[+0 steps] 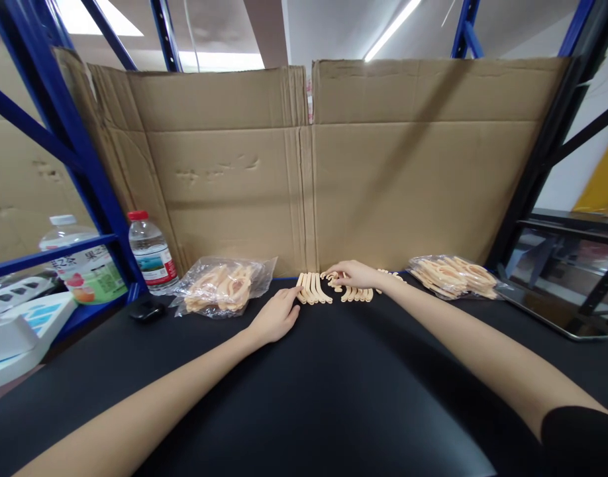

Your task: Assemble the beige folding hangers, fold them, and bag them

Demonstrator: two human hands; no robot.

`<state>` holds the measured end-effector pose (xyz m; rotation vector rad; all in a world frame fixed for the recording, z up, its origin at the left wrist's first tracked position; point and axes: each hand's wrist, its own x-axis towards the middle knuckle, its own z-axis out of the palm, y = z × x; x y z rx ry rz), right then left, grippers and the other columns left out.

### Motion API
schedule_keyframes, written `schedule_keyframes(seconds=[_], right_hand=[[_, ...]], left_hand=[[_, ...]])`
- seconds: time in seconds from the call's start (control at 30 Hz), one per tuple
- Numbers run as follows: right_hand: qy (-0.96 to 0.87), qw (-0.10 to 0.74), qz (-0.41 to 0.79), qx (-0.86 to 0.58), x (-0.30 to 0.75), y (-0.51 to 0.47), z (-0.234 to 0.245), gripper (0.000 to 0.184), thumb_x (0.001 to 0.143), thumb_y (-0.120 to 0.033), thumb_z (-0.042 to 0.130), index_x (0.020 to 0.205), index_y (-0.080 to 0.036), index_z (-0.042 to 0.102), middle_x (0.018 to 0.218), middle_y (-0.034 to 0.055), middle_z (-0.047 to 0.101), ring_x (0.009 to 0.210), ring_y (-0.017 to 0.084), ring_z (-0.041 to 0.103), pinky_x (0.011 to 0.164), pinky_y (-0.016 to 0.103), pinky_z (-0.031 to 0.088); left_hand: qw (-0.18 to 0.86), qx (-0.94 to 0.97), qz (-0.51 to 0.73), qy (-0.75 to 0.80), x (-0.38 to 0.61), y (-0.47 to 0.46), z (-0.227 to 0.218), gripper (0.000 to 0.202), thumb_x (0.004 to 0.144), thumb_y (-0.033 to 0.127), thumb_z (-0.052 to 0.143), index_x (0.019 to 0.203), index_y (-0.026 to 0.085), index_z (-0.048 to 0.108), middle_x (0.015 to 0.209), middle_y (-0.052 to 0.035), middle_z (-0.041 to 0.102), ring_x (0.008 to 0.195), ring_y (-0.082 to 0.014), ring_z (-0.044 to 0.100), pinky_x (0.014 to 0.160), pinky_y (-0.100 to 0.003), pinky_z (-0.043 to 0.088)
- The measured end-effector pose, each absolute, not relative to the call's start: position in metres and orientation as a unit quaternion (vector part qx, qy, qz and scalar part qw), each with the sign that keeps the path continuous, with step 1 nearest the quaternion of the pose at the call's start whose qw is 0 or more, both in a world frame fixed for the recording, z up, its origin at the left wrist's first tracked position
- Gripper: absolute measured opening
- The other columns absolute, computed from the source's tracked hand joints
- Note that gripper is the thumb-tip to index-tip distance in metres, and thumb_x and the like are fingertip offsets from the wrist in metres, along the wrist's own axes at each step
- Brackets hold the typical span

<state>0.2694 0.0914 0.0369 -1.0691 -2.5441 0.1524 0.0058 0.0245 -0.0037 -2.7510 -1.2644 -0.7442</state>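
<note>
Left hand [275, 317], thumb and index finger apart, right at the end of a row of curved cream strips [314, 289]! Right hand [356, 272] arches over small curved pieces [331, 276], grip impossible to tell; bagged pieces [222, 288] lie leftward on the black tabletop [304, 391].

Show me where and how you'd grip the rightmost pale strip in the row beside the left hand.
I'd probably pinch the rightmost strip by its near end, coming from the near side: that end curves out to the right, while neighbouring strips crowd its left edge.
</note>
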Motion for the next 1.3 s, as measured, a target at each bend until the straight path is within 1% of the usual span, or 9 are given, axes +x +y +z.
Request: schedule_keyframes(seconds=[0.17, 0.37, 0.63, 0.8, 0.9, 1.03, 1.13, 1.23, 1.3], right_hand=[[-0.899, 0.195, 0.082, -0.382, 0.267, 0.097, 0.029, 0.02, 0.081, -0.018, 0.062, 0.098, -0.017, 0.072, 0.089, 0.0071, 0.071, 0.079, 0.019, 0.063, 0.073, 0.028, 0.045], [-0.869, 0.278, 0.122, -0.391, 0.269, 0.093, 0.026, 0.014, 0.082, -0.019, 0.059, 0.086, -0.018, 0.073, 0.087, 0.0056, 0.073, 0.079, 0.019, 0.064, 0.076, 0.029, 0.045], [-0.765, 0.451, 0.24, -0.393, 0.273, 0.075, 0.029, 0.025, 0.086, -0.035, 0.052, 0.096, -0.016, 0.065, 0.078, 0.0057, 0.069, 0.067, 0.017, 0.065, 0.07, 0.033, 0.052], [-0.702, 0.516, 0.312, -0.379, 0.269, 0.027, 0.023, 0.032, 0.08, -0.043, 0.062, 0.099, -0.017, 0.064, 0.085, 0.0084, 0.07, 0.076, 0.018, 0.067, 0.071, 0.035, 0.055], [-0.673, 0.529, 0.355, -0.376, 0.264, -0.008, 0.015, 0.03, 0.076, -0.042, 0.068, 0.094, -0.018, 0.067, 0.083, 0.007, 0.07, 0.074, 0.018, 0.066, 0.069, 0.035, 0.055], [-0.578, 0.552, 0.471, -0.374, 0.257, -0.037, 0.004, 0.032, 0.066, -0.038, 0.079, 0.089, -0.017, 0.071, 0.082, 0.0063, 0.07, 0.073, 0.017, 0.064, 0.067, 0.032, 0.052], [-0.526, 0.558, 0.525, -0.37, 0.254, -0.043, -0.001, 0.033, 0.066, -0.04, 0.079, 0.087, -0.014, 0.072, 0.082, 0.0074, 0.069, 0.072, 0.016, 0.063, 0.067, 0.03, 0.05], [-0.505, 0.563, 0.538, -0.371, 0.253, -0.041, -0.006, 0.033, 0.068, -0.043, 0.077, 0.083, -0.013, 0.073, 0.08, 0.0081, 0.07, 0.069, 0.015, 0.061, 0.065, 0.029, 0.048], [-0.511, 0.567, 0.531, -0.369, 0.254, -0.04, -0.009, 0.031, 0.066, -0.039, 0.079, 0.083, -0.013, 0.071, 0.08, 0.0076, 0.071, 0.068, 0.014, 0.061, 0.062, 0.028, 0.046]], left_hand=[[0.004, -0.88, -0.258, -0.398, 0.005, 0.025, -0.005, 0.035, 0.086, 0.015, 0.043, 0.12, 0.015, 0.05, 0.122, -0.0137, 0.059, 0.116, -0.0264, 0.053, 0.099, -0.045, 0.044], [0.004, -0.88, -0.281, -0.384, 0.005, 0.026, -0.008, 0.023, 0.085, 0.015, 0.043, 0.102, 0.016, 0.058, 0.107, -0.0108, 0.058, 0.101, -0.0237, 0.057, 0.093, -0.042, 0.047], [-0.005, -0.858, -0.32, -0.402, 0.003, 0.029, -0.006, 0.014, 0.085, 0.017, 0.046, 0.085, 0.016, 0.06, 0.095, -0.0068, 0.054, 0.089, -0.0215, 0.058, 0.086, -0.041, 0.051], [-0.02, -0.846, -0.36, -0.392, 0.004, 0.018, 0.002, 0.014, 0.086, 0.013, 0.048, 0.082, 0.018, 0.061, 0.106, -0.0084, 0.054, 0.106, -0.0239, 0.056, 0.095, -0.044, 0.047], [-0.032, -0.843, -0.384, -0.374, 0.01, 0.004, 0.007, 0.013, 0.087, 0.014, 0.05, 0.084, 0.019, 0.061, 0.111, -0.0088, 0.057, 0.122, -0.0252, 0.047, 0.102, -0.044, 0.042], [-0.157, -0.833, -0.412, -0.334, 0.025, -0.014, 0.01, 0.006, 0.082, 0.02, 0.062, 0.086, 0.02, 0.067, 0.112, -0.0097, 0.061, 0.136, -0.0293, 0.031, 0.1, -0.046, 0.045], [-0.324, -0.784, -0.425, -0.316, 0.036, -0.022, 0.008, 0.009, 0.073, 0.024, 0.07, 0.079, 0.017, 0.069, 0.122, -0.0117, 0.056, 0.126, -0.0314, 0.045, 0.093, -0.042, 0.051], [-0.411, -0.751, -0.418, -0.304, 0.043, -0.027, 0.005, 0.012, 0.071, 0.026, 0.072, 0.075, 0.015, 0.07, 0.109, -0.0109, 0.06, 0.102, -0.0254, 0.061, 0.088, -0.037, 0.053], [-0.431, -0.737, -0.421, -0.306, 0.046, -0.03, 0.004, 0.012, 0.075, 0.027, 0.069, 0.074, 0.014, 0.067, 0.1, -0.0088, 0.062, 0.089, -0.02, 0.064, 0.085, -0.035, 0.053]])
